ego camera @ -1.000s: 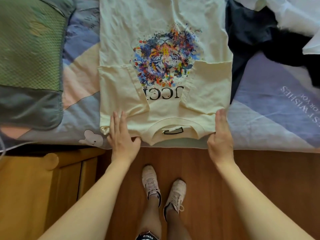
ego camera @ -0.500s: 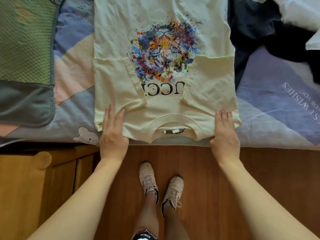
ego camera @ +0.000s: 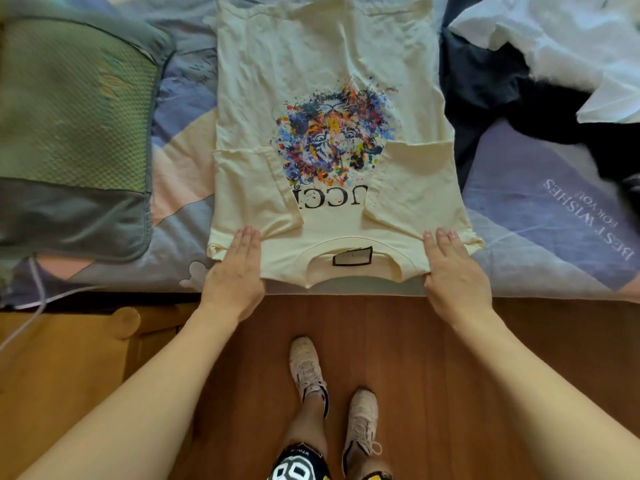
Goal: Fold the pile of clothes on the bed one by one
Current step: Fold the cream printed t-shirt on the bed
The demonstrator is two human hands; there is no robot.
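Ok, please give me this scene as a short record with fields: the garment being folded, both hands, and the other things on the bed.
garment: cream T-shirt, flat on the bed, both sleeves folded inward, collar nearest the person
left hand: flat on the shirt's shoulder corner
right hand: flat on the other shoulder corner
unfolded pile: dark garment and white garment
other: green cushion

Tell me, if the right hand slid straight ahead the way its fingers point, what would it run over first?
The right hand points up the T-shirt; it would probably cross the folded-in sleeve first.
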